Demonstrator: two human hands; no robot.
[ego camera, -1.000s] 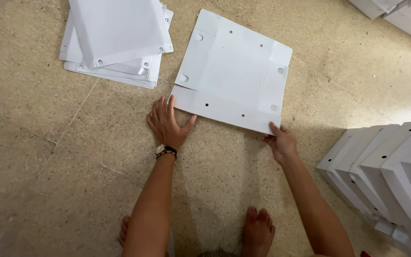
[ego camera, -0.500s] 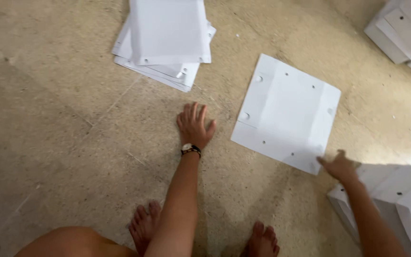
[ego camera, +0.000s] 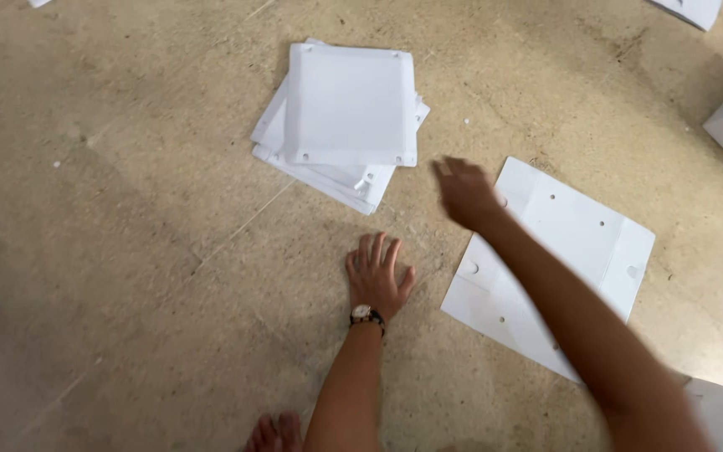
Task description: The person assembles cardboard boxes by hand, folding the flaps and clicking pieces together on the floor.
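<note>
Speckled tan floor (ego camera: pixel 127 251) held a stack of white sheets (ego camera: pixel 349 105) & one flat sheet (ego camera: pixel 579 243) w/ holes. Left hand (ego camera: pixel 378 272) lay flat, fingers spread, on floor. Right hand (ego camera: pixel 466 191), blurred, open, empty, hovered btwn stack & flat sheet.

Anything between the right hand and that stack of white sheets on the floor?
Nothing visible. The right hand hangs in the air, blurred, and only bare floor lies between it and the stack of white perforated square sheets.

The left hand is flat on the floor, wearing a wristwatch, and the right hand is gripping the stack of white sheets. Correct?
Not quite. The head view shows the right hand in the air, holding nothing, short of the stack of white sheets. The left hand is flat on the floor, wristwatch on.
</note>
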